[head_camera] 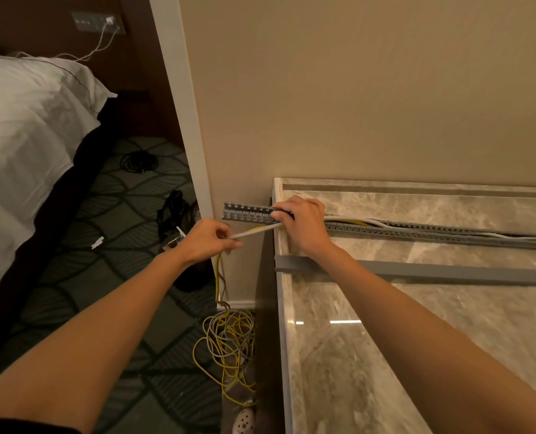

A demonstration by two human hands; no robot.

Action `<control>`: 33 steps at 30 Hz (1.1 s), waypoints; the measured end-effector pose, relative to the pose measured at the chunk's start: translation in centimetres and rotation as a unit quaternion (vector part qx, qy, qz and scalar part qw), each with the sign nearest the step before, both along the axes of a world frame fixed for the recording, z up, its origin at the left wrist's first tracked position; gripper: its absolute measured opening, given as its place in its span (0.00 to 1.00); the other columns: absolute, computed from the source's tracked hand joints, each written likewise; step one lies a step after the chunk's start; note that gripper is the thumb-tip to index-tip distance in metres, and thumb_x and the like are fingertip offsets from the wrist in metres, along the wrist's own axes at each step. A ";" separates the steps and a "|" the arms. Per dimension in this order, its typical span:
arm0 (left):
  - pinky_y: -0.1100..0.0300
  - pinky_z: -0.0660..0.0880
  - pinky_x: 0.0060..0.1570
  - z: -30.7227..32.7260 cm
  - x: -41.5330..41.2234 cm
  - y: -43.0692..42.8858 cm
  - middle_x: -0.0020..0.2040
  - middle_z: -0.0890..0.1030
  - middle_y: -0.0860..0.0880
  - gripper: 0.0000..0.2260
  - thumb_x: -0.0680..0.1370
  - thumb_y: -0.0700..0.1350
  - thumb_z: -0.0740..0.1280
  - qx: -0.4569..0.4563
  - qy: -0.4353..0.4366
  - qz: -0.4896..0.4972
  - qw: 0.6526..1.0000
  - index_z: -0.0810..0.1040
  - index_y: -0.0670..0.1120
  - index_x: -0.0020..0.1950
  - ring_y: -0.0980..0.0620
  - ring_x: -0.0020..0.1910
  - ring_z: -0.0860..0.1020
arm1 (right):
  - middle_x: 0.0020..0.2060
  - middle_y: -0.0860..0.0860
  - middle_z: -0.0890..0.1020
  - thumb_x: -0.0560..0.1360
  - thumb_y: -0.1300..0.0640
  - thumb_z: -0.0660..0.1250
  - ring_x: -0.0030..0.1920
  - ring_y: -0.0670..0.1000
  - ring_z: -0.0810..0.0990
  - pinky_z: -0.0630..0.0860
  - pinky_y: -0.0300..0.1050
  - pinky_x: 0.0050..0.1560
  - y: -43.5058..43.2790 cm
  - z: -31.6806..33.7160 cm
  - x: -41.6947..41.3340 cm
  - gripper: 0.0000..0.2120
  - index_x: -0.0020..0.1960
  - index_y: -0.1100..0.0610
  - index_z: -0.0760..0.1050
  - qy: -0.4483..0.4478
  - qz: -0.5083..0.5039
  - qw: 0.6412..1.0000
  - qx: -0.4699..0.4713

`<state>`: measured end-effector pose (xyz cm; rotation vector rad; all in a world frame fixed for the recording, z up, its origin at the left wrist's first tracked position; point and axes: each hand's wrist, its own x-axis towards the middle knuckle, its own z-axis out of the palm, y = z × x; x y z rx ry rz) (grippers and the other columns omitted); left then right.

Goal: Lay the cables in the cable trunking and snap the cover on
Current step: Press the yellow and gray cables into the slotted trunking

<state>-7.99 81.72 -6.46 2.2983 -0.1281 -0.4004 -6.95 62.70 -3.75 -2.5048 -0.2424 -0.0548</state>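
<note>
Left hand (208, 239) pinches grey cable (254, 231) off the counter edge (280, 245); right hand (304, 227) clamps cables against overhanging trunking (248, 212).

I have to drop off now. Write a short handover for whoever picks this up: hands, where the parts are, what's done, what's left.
Left hand: pinching the grey and yellow cables just off the left end of the counter, holding them taut.
Right hand: resting on the slotted trunking, pressing the cables in near its left end.
Trunking lies along the marble counter, its left end overhanging the edge.
Cover: the grey strip lying loose on the counter, in front of the trunking.
Done: cables already sit in the channel to the right.
Left: seat the last stretch at the left end, deal with the slack coiled on the floor, snap the cover on.
</note>
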 end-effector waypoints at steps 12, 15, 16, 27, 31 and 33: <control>0.65 0.68 0.30 3.5 -0.5 0.5 0.29 0.74 0.51 0.06 0.72 0.42 0.72 -0.002 -0.191 0.033 0.981 0.75 0.44 0.41 0.56 0.27 0.70 | 0.45 0.60 0.84 0.78 0.57 0.58 0.50 0.58 0.77 0.58 0.45 0.46 -0.1 0.2 0.6 0.15 0.48 0.61 0.82 0.027 -0.043 0.997 0.052; 0.70 0.67 0.28 4.2 0.3 0.4 0.30 0.72 0.54 0.10 0.73 0.42 0.71 -0.003 -0.194 0.047 0.980 0.70 0.49 0.38 0.58 0.28 0.70 | 0.44 0.61 0.84 0.78 0.56 0.59 0.47 0.58 0.78 0.67 0.50 0.50 -0.7 0.2 0.5 0.15 0.46 0.62 0.82 0.047 -0.044 0.993 0.103; 0.71 0.68 0.28 4.3 0.6 0.4 0.30 0.73 0.54 0.11 0.73 0.42 0.70 -0.001 -0.181 0.048 0.982 0.70 0.50 0.37 0.58 0.29 0.70 | 0.46 0.61 0.83 0.77 0.56 0.60 0.46 0.57 0.77 0.69 0.52 0.51 -0.9 0.2 0.2 0.14 0.47 0.63 0.82 0.055 -0.043 0.989 0.129; 0.57 0.70 0.39 4.0 1.5 0.1 0.42 0.75 0.44 0.15 0.73 0.40 0.69 0.029 -0.121 0.031 0.992 0.66 0.50 0.33 0.47 0.41 0.73 | 0.51 0.60 0.83 0.76 0.60 0.64 0.48 0.48 0.74 0.71 0.48 0.54 -1.4 0.3 -0.4 0.11 0.54 0.62 0.80 0.057 -0.031 0.983 0.174; 0.54 0.71 0.46 4.5 1.3 -0.2 0.50 0.69 0.48 0.06 0.73 0.44 0.70 0.103 -0.170 0.009 0.980 0.73 0.47 0.41 0.49 0.48 0.72 | 0.48 0.59 0.82 0.75 0.60 0.65 0.47 0.49 0.75 0.74 0.47 0.54 -1.1 0.2 -0.2 0.08 0.51 0.63 0.78 0.066 -0.055 0.976 0.199; 0.58 0.69 0.49 4.7 1.3 -0.6 0.52 0.71 0.45 0.06 0.73 0.42 0.68 0.139 -0.198 -0.032 0.970 0.76 0.45 0.50 0.49 0.53 0.72 | 0.42 0.56 0.80 0.74 0.61 0.66 0.45 0.50 0.76 0.74 0.48 0.50 -1.0 0.1 -0.3 0.04 0.46 0.61 0.76 0.059 -0.060 0.974 0.208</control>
